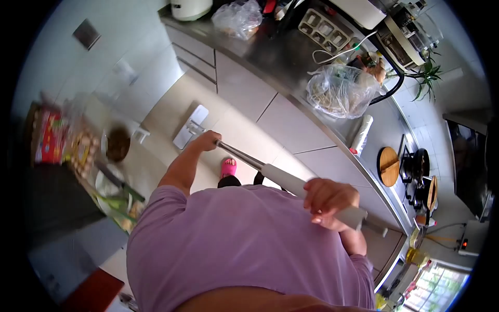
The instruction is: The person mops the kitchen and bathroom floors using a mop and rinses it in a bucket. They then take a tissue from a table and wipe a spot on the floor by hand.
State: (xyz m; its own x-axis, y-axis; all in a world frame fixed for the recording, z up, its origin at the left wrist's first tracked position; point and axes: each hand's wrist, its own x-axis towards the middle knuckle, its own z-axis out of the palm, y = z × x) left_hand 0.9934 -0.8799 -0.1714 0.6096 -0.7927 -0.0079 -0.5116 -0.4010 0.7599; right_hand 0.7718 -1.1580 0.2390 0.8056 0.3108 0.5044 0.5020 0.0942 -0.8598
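A flat mop with a metal rod and a pale thick grip runs slantwise in front of my body. My left hand is closed round the thin rod, near the mop's lower end in the view. Farther back, my right hand wraps round the thick grip close to its end. The white rectangular mop head lies by the light floor, just beyond my left hand. Whether its underside touches the floor I cannot tell. A pink slipper shows on one foot beneath the rod.
Grey cabinets and a metal counter run along the right. On the counter are a plastic bag, a plastic roll and a round wooden lid. At left stand eggs, a red package and a brown bowl.
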